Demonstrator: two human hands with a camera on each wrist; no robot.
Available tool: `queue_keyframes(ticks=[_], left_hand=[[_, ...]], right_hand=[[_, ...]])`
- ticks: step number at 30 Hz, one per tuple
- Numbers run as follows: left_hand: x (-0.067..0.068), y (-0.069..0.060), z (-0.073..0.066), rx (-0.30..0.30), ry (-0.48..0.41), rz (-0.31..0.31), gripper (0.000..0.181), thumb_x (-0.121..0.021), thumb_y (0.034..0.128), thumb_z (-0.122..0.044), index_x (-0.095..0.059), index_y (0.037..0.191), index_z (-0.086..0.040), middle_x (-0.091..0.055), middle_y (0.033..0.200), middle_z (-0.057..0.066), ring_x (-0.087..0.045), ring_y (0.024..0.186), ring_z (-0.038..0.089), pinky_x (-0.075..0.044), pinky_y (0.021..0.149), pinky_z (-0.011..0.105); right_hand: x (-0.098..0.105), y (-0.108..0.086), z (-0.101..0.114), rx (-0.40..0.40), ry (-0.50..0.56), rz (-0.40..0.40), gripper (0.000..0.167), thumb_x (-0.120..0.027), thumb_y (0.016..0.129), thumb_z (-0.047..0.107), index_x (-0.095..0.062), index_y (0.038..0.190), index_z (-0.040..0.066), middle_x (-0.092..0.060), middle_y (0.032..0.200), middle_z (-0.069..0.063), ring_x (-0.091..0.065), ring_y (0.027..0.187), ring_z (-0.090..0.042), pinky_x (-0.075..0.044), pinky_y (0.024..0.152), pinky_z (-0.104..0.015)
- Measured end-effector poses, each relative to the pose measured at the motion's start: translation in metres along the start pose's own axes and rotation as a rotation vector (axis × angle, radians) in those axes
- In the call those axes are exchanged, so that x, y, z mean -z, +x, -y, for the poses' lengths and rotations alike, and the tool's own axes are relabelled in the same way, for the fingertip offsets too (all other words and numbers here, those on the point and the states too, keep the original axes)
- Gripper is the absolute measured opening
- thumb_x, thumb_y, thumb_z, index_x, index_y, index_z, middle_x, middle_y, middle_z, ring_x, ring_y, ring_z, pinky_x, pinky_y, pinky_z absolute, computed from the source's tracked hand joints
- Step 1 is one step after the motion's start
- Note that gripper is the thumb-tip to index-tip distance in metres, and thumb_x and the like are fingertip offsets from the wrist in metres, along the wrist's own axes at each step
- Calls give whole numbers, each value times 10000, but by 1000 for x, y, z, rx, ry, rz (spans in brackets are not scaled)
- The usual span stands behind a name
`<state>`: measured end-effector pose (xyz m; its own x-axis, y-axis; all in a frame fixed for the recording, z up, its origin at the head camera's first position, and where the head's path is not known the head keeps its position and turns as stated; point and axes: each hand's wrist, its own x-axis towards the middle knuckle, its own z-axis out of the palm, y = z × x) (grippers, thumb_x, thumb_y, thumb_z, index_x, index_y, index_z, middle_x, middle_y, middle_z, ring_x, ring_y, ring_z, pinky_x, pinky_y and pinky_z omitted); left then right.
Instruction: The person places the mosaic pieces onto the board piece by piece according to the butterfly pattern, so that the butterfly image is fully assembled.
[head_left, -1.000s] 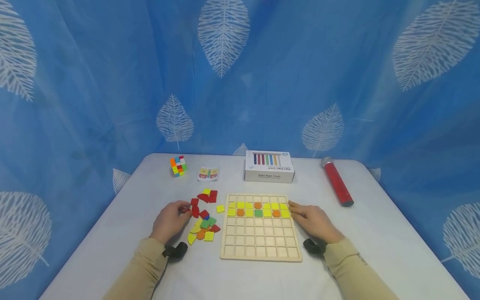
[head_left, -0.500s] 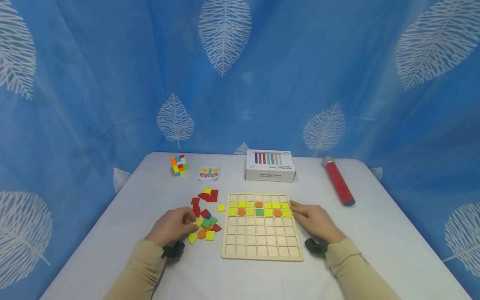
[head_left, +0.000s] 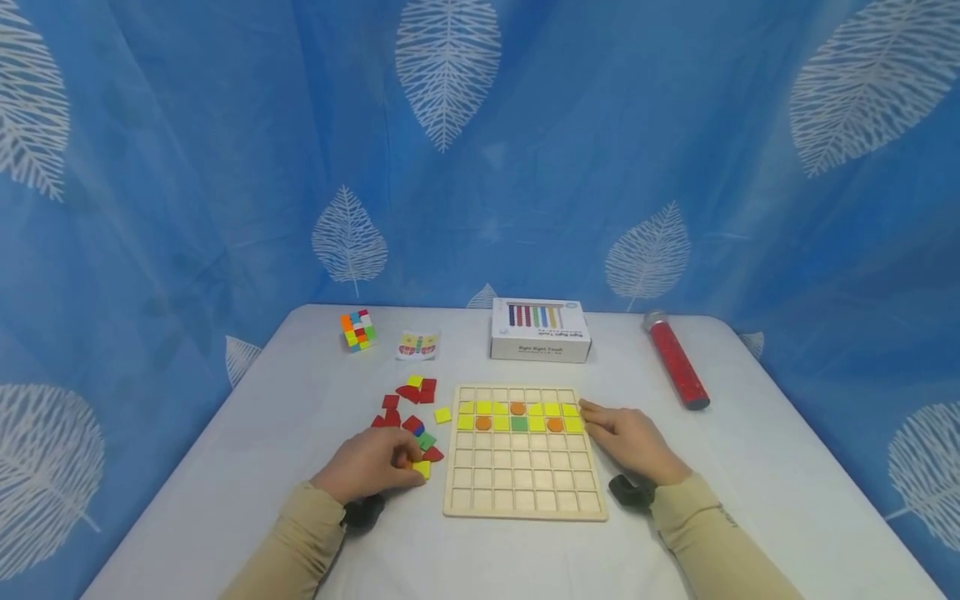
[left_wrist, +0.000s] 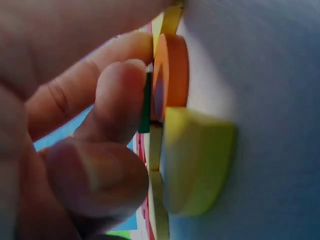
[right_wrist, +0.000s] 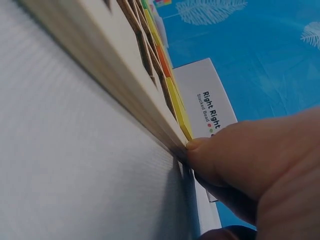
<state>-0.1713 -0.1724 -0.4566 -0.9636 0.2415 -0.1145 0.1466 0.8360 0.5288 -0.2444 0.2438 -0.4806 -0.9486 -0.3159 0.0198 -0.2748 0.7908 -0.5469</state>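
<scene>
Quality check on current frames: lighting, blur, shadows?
Head: fairly even light, yellow tiles look very bright. Left wrist: dim, close-up left hand soft, yellow piece lacking crisp detail. Right wrist: larger lettering on the white box legible, dark shadow on the tablecloth under the wooden board near the right hand.

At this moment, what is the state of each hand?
Left hand: fingers bent over loose pieces; grip cannot be told.
Right hand: open, touching the board.
</scene>
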Motion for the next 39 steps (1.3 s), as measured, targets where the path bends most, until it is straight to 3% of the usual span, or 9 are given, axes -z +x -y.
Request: queue_keyframes(ticks=[4, 10, 18, 25, 30, 34, 39], left_hand=[[-2, 0, -1, -4, -14, 1, 294, -923, 753, -345, -686, 898, -251, -589, 725, -90, -556, 693, 107, -486, 636, 276], [-7, 1, -4, -66, -54, -25, 268, -900, 788, -338, -658, 875, -263, -627, 801, -151, -575, 738, 87, -514, 672, 245], [-9, 1, -5, -71, -52, -54, 218, -872, 826, -308, -665, 884, -273, -625, 804, -164, -574, 743, 82, -512, 690, 234], [-11, 1, -5, -90, -105, -47, 167, -851, 853, -283, -696, 915, -267, -678, 898, -180, -603, 783, 67, -539, 732, 222], [-7, 1, -5, -46, -20, -77, 154, -862, 837, -289, -727, 912, -278, -651, 829, -183, -576, 747, 76, -519, 708, 255], [0, 0, -3, 55, 30, -164, 141, -852, 848, -276, -740, 932, -263, -662, 866, -132, -575, 784, 111, -532, 732, 311], [16, -1, 15, 181, 85, -250, 182, -820, 875, -255, -743, 1030, -198, -692, 982, -27, -607, 873, 172, -575, 788, 406]], right_hand=[[-1, -1, 0, -9, -3, 0, 447, -632, 1017, 339, -611, 1433, 177, -534, 1529, 21, -469, 1437, -371, -384, 1141, -589], [-2, -2, -1, -2, -13, -9, 436, -637, 1015, 313, -618, 1427, 170, -548, 1519, 14, -476, 1434, -368, -381, 1145, -587], [-3, -1, 0, -2, -22, 7, 455, -629, 1021, 339, -601, 1443, 170, -535, 1531, 5, -479, 1430, -372, -388, 1140, -585], [-4, 0, 0, -18, -17, 6, 463, -635, 1016, 357, -596, 1445, 186, -530, 1532, 21, -473, 1436, -366, -383, 1142, -591], [-3, -1, -1, -18, -10, 6, 463, -635, 1016, 345, -597, 1446, 180, -532, 1532, 27, -473, 1438, -354, -388, 1143, -576], [-3, -1, -2, -16, -6, 7, 461, -633, 1017, 337, -597, 1448, 176, -532, 1534, 26, -472, 1440, -351, -388, 1145, -571], [-1, -1, 0, -12, -22, 4, 466, -632, 1017, 342, -592, 1451, 174, -528, 1537, 15, -472, 1437, -363, -384, 1143, -582]])
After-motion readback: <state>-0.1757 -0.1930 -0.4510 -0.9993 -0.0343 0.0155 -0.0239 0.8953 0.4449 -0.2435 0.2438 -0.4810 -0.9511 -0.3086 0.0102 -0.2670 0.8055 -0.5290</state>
